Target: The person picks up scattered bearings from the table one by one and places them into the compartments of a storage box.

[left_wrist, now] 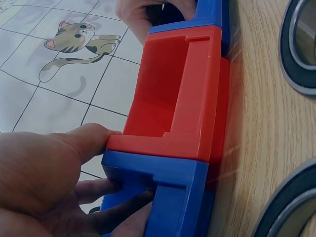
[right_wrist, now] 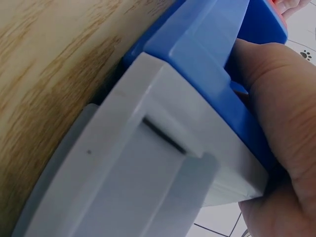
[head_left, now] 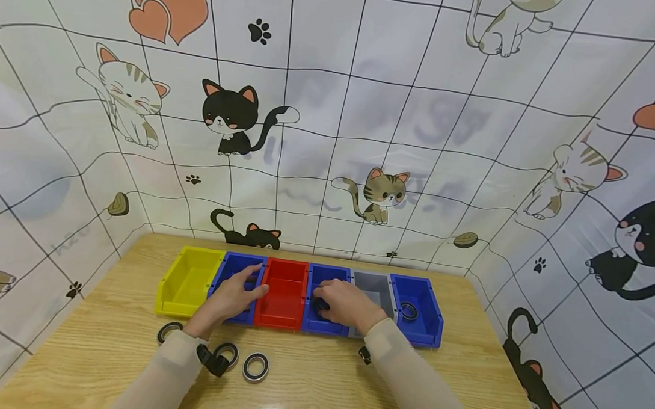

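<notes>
The person's right hand point(head_left: 348, 303) reaches down into the right-of-centre blue bin point(head_left: 324, 326), fingers and thumb curled; its grip is narrow and holds a dark ring point(head_left: 318, 303) (only part of it shows past the fingers), low within that bin; the left hand point(head_left: 234, 294) lies over the left blue bin point(head_left: 233, 266), its grip wide, with the thumb stretched to the near corner of the red bin point(head_left: 283, 293) and the other fingers dipping inside; something dark shows by those fingertips, too hidden to name.

The bins stand side by side in a row on the wooden worktop point(head_left: 310, 384); from the left come the yellow bin point(head_left: 190, 284), the left blue bin, the red bin, the blue one at the right hand, the grey bin point(head_left: 372, 283) and the far-right blue bin point(head_left: 423, 335); one ring point(head_left: 408, 311) lies in the last of these.

Three more rings point(head_left: 255, 367) lie on the worktop in front of the bins, near the left forearm, the leftmost partly covered by the sleeve point(head_left: 178, 353); a sheet point(head_left: 314, 108) printed with cats and grid lines hangs behind.
</notes>
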Available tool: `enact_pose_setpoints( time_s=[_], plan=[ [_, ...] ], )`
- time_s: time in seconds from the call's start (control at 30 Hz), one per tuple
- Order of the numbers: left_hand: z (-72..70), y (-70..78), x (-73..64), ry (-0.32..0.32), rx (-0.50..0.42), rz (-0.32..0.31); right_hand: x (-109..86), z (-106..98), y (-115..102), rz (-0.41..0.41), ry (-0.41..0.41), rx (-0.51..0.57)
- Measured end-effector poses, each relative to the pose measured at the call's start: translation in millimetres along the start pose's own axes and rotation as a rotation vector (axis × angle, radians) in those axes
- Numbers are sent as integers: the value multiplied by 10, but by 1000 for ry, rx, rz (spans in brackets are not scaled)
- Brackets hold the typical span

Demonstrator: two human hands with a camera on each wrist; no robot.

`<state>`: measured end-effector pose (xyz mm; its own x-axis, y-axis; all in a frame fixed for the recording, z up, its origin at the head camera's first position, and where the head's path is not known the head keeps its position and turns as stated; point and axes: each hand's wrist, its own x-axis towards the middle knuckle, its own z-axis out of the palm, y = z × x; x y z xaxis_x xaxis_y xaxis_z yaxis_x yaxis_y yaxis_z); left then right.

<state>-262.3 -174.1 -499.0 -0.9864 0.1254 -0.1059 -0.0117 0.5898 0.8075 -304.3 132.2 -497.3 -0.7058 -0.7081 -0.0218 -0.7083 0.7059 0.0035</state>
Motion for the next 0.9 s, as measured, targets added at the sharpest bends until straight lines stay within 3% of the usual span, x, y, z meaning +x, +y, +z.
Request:
enact_pose_setpoints(
  time_s=[0.9],
  plan=[
    [0, 4, -1, -10, -8, -8, -59, 6, 25, -24, 60, -4]
  ],
)
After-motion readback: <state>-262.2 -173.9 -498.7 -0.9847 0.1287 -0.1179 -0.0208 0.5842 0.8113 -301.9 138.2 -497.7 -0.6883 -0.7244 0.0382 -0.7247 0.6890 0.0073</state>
